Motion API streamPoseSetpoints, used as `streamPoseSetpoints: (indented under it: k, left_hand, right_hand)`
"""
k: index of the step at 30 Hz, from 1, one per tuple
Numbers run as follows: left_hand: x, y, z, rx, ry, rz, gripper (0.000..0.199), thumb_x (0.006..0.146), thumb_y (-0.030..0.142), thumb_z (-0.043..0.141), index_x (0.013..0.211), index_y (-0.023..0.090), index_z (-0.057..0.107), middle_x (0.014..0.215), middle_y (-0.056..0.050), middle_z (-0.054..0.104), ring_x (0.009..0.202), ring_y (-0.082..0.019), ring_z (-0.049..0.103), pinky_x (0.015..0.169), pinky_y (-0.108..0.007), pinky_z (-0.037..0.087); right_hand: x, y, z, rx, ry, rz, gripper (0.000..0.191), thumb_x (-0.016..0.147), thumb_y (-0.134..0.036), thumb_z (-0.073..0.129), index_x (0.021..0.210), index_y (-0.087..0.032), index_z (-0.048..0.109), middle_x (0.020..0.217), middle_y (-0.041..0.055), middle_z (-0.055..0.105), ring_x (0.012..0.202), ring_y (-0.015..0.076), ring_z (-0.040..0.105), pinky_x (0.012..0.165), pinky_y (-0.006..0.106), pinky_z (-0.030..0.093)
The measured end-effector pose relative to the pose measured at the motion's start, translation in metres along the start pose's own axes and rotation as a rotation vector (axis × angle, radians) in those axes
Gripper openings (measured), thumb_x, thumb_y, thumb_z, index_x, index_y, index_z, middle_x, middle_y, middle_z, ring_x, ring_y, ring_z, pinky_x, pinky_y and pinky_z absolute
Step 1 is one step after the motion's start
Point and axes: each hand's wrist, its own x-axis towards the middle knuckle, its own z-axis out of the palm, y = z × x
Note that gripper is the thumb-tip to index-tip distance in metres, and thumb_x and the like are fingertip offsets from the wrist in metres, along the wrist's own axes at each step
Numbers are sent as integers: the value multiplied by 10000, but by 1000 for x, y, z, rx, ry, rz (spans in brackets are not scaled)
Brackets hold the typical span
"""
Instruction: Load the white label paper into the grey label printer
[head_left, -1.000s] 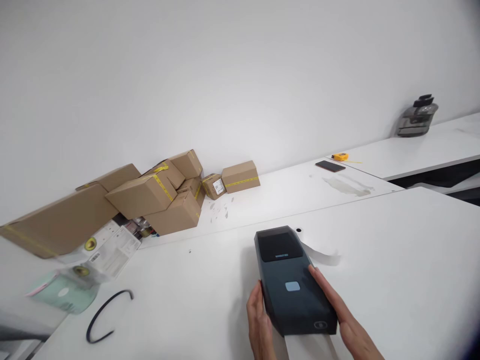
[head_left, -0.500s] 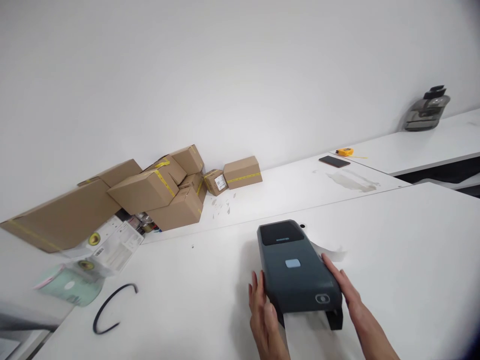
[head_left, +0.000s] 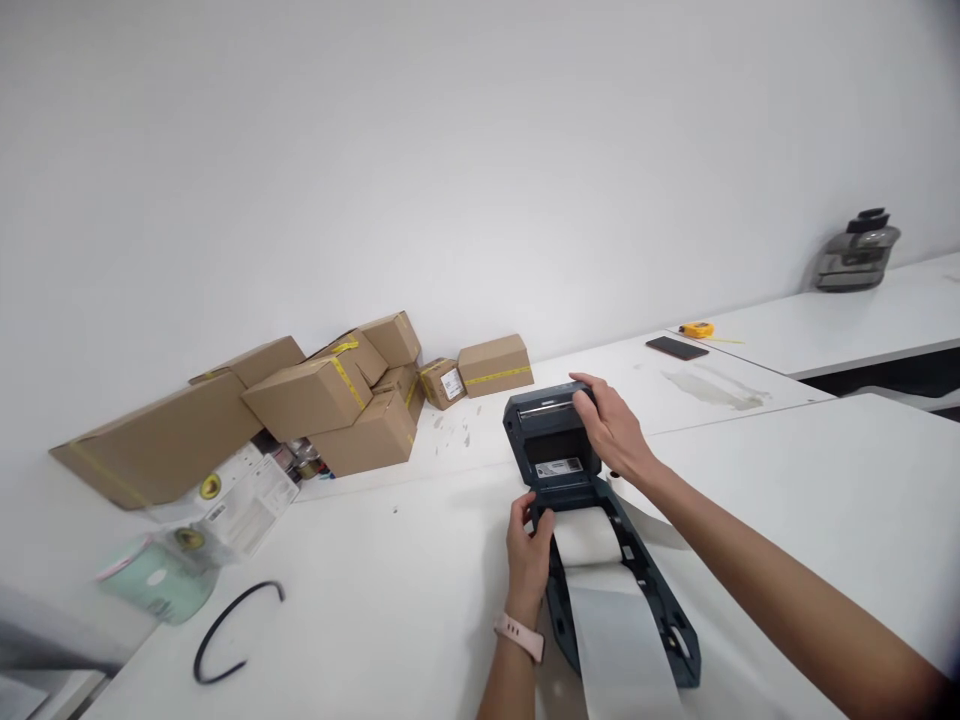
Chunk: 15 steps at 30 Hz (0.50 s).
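Note:
A dark grey-blue label printer [head_left: 664, 580] stands on the white table with its lid [head_left: 551, 450] swung up and back. Inside the base lies a white label roll [head_left: 587, 537], and a wide strip of label paper [head_left: 622, 630] runs from it over the front. My right hand [head_left: 611, 430] grips the upper right edge of the raised lid, thumb on the inner side. With a pink watch band on the wrist, my left hand [head_left: 529, 550] is closed on the left edge of the base near the hinge, its fingertips beside the roll.
Cardboard boxes [head_left: 360, 435] are piled at the back left, beside a green bag [head_left: 161, 580] and a black curved strip [head_left: 214, 635]. A phone [head_left: 676, 347], a yellow tape measure [head_left: 696, 329] and a large bottle [head_left: 857, 255] stand along the back right.
The printer lid has gone from closed to open, showing the roll inside. My right hand moved from the printer's right side up to the lid; my left hand slid up the left side.

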Motion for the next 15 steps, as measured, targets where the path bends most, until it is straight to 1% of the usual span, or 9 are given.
streamPoseSetpoints:
  k: [2,3,5,6,7,9,11,12,15]
  left_hand:
    - [-4,-2,0,13,-16,-3,456,836,443,660,1208,180,636,1313,-151,633,1191,-277,588,983,-376,462]
    - [-5,-2,-1,17,-22,-2,455,847,442,648,1219,180,629,1320,-151,629,1195,-276,584,987,-374,458]
    - [-5,-1,-2,23,-32,1,443,862,438,629,1223,181,623,1311,-149,634,1184,-272,589,982,-372,458]
    - [-5,-1,-2,23,-35,2,436,867,439,621,1219,181,622,1303,-148,638,1175,-270,594,976,-370,462]
    - [-4,-1,-1,22,-38,5,431,871,443,615,1215,183,621,1295,-146,644,1164,-267,601,970,-367,467]
    - [-3,0,0,20,-39,16,421,875,444,606,1206,184,619,1280,-138,653,1160,-260,606,972,-359,468]
    - [-2,0,0,29,-31,27,409,879,430,596,1206,184,612,1273,-128,657,1182,-254,596,999,-355,450]
    - [-2,0,0,39,-27,29,401,883,419,588,1207,183,607,1270,-124,658,1191,-251,590,1011,-355,441]
    - [-2,1,-1,79,-33,27,360,903,388,551,1198,186,598,1239,-116,668,1163,-244,600,1003,-358,440]
  right_hand:
    - [7,1,-3,13,-46,27,523,996,-539,330,1382,-227,494,1322,139,631,1177,324,603,991,535,479]
    - [5,1,-7,15,-23,11,531,989,-542,363,1400,-225,472,1348,146,612,1187,321,603,993,527,482]
    - [-10,2,-17,5,86,-77,497,975,-514,446,1376,-222,487,1341,154,607,1188,309,605,1003,499,482]
    - [-22,5,-21,-1,100,-136,441,971,-489,477,1324,-230,529,1294,145,632,1163,298,617,995,479,487]
    - [-34,8,-24,-10,59,-192,372,969,-467,497,1255,-241,577,1223,129,665,1123,286,634,975,458,498]
    - [-57,17,-25,-35,-288,-253,331,946,-474,544,1183,-262,637,1168,104,702,1083,283,657,931,431,523]
    - [-68,27,-19,-90,-705,-232,477,881,-542,612,1266,-262,634,1246,113,693,1135,327,645,935,454,520]
    - [-69,31,-14,-121,-864,-208,595,834,-580,648,1326,-249,610,1293,128,675,1180,361,623,963,481,502]
    - [-60,36,6,-200,-1163,-172,820,707,-606,733,1400,-200,567,1350,162,647,1275,439,548,1073,556,390]
